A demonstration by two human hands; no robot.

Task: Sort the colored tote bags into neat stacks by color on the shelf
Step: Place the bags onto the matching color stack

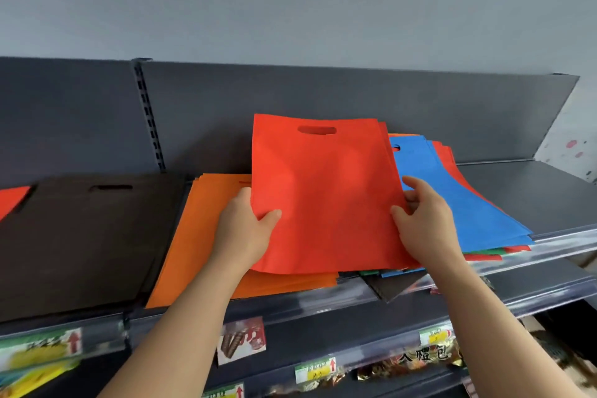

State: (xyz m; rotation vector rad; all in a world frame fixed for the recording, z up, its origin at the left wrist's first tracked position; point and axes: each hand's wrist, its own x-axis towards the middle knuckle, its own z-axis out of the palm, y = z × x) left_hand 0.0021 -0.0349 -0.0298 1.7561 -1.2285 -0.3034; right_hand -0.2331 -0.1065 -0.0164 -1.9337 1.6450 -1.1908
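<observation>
Left hand (244, 226) and right hand (423, 220) each grip a side edge of the red tote bag (323, 191), thumbs on top. The bag is held flat above the mixed pile (458, 197), right of centre on the shelf (523, 194). Judgement: the two-sided hold keeps the limp fabric square for stacking. The orange stack (200, 236) and dark stack (80, 236) lie to the left.

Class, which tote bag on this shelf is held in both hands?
The red bag in the middle: the left hand and right hand grip its side edges. The orange bags, brown bags and blue bags lie on the shelf.
</observation>
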